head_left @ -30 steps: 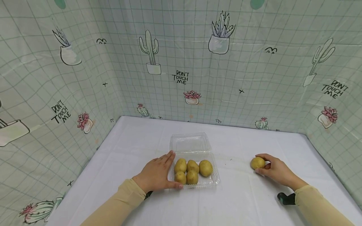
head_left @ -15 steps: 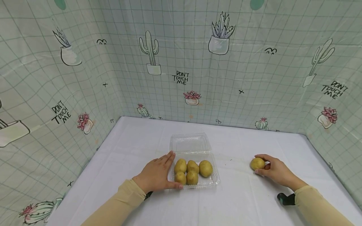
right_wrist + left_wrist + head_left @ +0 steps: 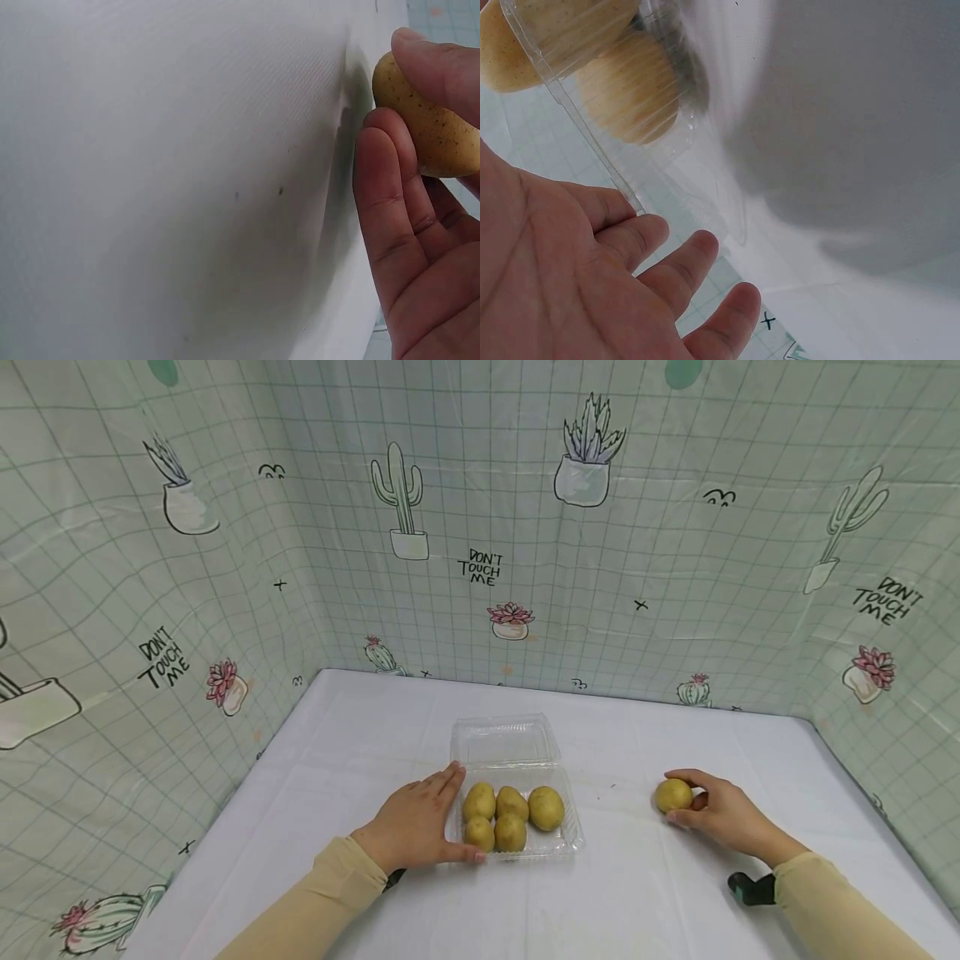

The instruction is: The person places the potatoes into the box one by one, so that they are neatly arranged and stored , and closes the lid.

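A clear plastic clamshell container (image 3: 572, 818) sits on the table with its lid (image 3: 504, 739) folded back. Inside are several yellow potatoes (image 3: 546, 808), two rows on the left and one larger potato at the right. My left hand (image 3: 416, 818) rests along the container's left side, thumb at the front edge and fingers reaching toward the back corner. In the left wrist view, relaxed fingers (image 3: 682, 274) touch the clear wall. Off to the right, my right hand (image 3: 727, 814) grips another potato (image 3: 673, 795) between thumb and fingers. The right wrist view shows that potato (image 3: 431, 124) close up, partly covered by the thumb.
A white cloth covers the table (image 3: 600, 893). Grid-patterned curtains (image 3: 480, 510) with cactus drawings stand at the back and both sides. A dark wrist-worn device (image 3: 750, 889) juts out below the right wrist.
My right hand has shifted slightly left with the potato in its grip. The left hand and the container have stayed in place.
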{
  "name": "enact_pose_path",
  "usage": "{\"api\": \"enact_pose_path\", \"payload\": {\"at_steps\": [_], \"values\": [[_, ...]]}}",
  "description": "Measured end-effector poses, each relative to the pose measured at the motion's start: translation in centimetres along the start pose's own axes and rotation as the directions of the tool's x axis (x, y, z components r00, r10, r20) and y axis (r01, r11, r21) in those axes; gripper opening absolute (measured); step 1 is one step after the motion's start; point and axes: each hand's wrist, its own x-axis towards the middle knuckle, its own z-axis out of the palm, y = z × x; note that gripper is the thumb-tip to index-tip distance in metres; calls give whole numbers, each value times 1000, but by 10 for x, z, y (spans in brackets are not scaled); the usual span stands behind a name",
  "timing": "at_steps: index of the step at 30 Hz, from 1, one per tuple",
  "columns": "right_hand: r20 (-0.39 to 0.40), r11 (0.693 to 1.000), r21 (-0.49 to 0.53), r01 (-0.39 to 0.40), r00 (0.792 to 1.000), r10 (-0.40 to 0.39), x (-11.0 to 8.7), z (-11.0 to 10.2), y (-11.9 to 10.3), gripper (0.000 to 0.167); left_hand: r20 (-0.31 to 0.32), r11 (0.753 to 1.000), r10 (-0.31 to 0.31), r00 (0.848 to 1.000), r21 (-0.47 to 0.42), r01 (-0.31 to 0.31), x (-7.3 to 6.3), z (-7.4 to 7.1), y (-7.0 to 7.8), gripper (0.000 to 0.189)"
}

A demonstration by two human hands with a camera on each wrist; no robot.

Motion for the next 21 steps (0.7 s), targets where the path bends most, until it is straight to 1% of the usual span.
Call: {"api": "enact_pose_path", "payload": {"at_steps": [10, 16, 21], "values": [[10, 998, 16, 67, 998, -68, 5, 2, -20, 62, 9, 1000, 2, 1000, 4, -2, 1, -1, 1, 117], [17, 992, 51, 119, 993, -120, 8, 8, -41, 60, 15, 1000, -4, 1000, 3, 4, 1, -1, 1, 118], [27, 980, 92, 179, 983, -182, 12, 13, -57, 59, 17, 1000, -8, 1000, 7, 8, 1, 0, 1, 118]]}}
